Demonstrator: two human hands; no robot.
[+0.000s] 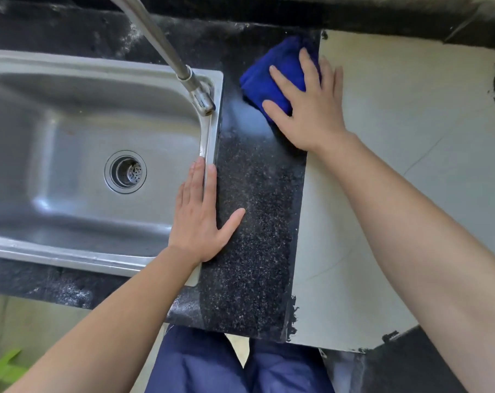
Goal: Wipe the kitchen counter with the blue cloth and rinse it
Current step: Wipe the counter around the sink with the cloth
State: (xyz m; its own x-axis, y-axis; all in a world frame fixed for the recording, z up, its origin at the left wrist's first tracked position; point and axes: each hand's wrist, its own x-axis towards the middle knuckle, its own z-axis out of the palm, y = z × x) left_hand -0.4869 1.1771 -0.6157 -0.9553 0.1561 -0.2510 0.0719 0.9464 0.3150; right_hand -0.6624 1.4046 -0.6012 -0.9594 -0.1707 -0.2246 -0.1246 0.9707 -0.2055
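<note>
Our right hand presses flat, fingers straight, on the blue cloth at the far edge of the counter (bare stone stretches toward us), hiding its near part. Our left hand lies flat, empty, on the rim of the sink.

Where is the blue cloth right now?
In the head view the blue cloth lies at the far end of the dark speckled counter, right of the sink and tap, pressed flat under the right hand beside the pale slab.
</note>
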